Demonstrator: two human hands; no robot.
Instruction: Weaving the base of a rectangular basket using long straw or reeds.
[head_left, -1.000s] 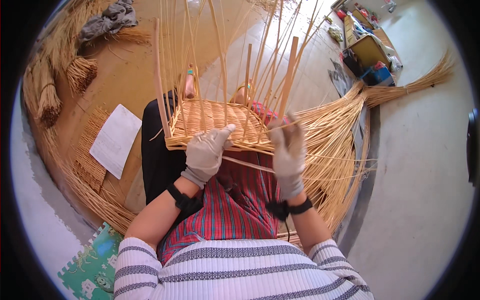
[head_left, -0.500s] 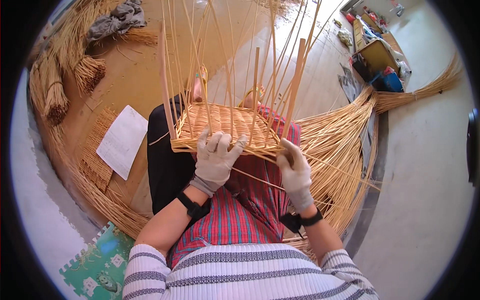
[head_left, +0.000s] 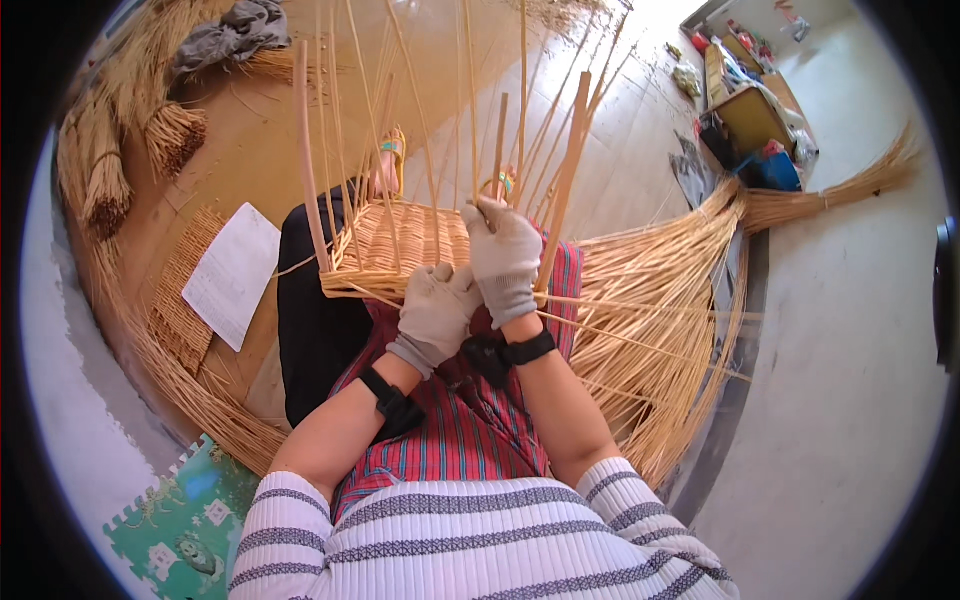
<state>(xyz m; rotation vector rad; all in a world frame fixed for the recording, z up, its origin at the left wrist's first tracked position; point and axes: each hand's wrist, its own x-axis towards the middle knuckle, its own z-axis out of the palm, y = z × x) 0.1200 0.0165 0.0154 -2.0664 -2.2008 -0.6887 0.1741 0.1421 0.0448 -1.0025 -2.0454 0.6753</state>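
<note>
A half-woven wicker basket (head_left: 372,238) rests on my lap, its woven base facing up and thin rods standing up around it. Thick wooden corner sticks (head_left: 562,190) rise among them. My left hand (head_left: 437,312), in a pale work glove, is closed on the basket's near edge. Just above it to the right, my right hand (head_left: 503,255), gloved too, is closed around an upright wicker rod (head_left: 470,110). The fingertips of both hands are partly hidden. Loose rod ends (head_left: 630,335) stick out to the right from the near edge.
A large fan of loose wicker rods (head_left: 660,290) spreads on the floor at my right. Bundled rods (head_left: 105,185) lie at the far left, near a woven mat (head_left: 180,300) with a white paper sheet (head_left: 232,275). A green foam mat (head_left: 185,525) is at lower left.
My right hand has moved left and up from the basket's near right corner to an upright rod. My left hand has closed and shifted slightly right. The basket has shifted slightly left.
</note>
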